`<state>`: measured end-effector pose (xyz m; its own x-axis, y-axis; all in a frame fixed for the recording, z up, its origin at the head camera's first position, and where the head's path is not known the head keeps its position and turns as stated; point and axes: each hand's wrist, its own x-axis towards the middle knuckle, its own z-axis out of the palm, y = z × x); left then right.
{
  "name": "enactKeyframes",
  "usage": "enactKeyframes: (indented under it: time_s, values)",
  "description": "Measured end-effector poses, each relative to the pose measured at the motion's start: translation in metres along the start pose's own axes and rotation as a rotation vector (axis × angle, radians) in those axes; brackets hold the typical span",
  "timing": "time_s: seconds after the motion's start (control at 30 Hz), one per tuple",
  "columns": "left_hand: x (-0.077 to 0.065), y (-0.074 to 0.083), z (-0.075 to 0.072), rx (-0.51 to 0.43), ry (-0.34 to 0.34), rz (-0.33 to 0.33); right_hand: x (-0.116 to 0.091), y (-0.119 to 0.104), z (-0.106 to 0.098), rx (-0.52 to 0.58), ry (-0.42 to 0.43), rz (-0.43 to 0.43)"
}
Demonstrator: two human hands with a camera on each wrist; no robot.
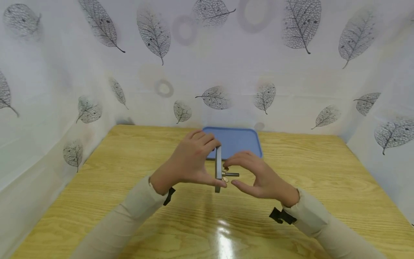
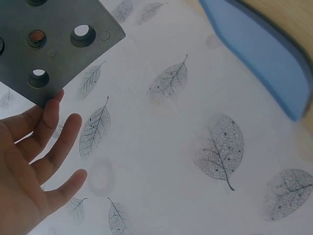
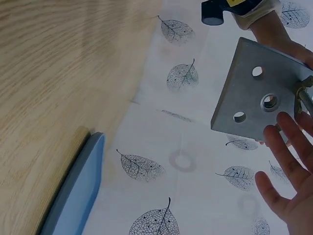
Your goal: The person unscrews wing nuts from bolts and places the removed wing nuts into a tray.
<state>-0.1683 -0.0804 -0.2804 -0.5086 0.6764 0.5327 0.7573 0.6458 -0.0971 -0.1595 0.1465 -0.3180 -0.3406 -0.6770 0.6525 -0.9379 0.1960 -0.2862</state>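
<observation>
A grey metal plate (image 1: 218,167) with several round holes stands upright above the table, edge-on in the head view. My left hand (image 1: 191,158) grips it by opposite edges, fingers on top and thumb at the bottom. From its right face sticks a threaded bolt (image 1: 233,174) carrying a brass-coloured wing nut (image 1: 226,180). My right hand (image 1: 258,176) curves loosely around the wing nut, the index fingertip right at the upper wing and the thumb a little off the lower one. The right wrist view shows the plate's holed face (image 3: 239,83) beside the spread right fingers.
A blue tray (image 1: 236,138) lies at the back of the wood-grain table (image 1: 129,201), partly behind the hands. Behind it hangs a white cloth (image 1: 207,64) printed with leaves. Black wrist mounts (image 1: 283,216) sit below both cuffs.
</observation>
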Motion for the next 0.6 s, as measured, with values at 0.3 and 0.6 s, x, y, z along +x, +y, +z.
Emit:
enactKeyframes:
  time_s: [0.3, 0.6]
  values:
    - [-0.001, 0.001, 0.003, 0.012, 0.041, 0.012, 0.001, -0.004, 0.004, 0.042, 0.015, 0.085]
    - [0.0, 0.001, 0.001, 0.018, 0.026, 0.003, 0.001, -0.001, 0.01, 0.015, 0.095, -0.004]
